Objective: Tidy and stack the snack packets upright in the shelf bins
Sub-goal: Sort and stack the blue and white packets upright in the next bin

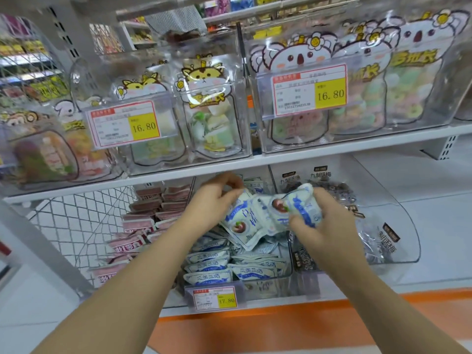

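Above the middle bin point(270, 287), left hand point(214, 203) and right hand point(324, 226) fingers grip at least two blue-white packets point(265, 215).

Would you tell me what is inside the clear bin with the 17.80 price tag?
White-and-blue snack packets fill the clear bin, stacked in rows at the front. The left hand and right hand grip a held bunch above it, covering the bin's back and floor.

Two hands, the left hand point(214, 200) and the right hand point(321, 221), hold at least two blue-and-white packets point(255, 221). Three price tags point(309, 89), three koala bags point(293, 57) and two cat bags point(204, 75) show.
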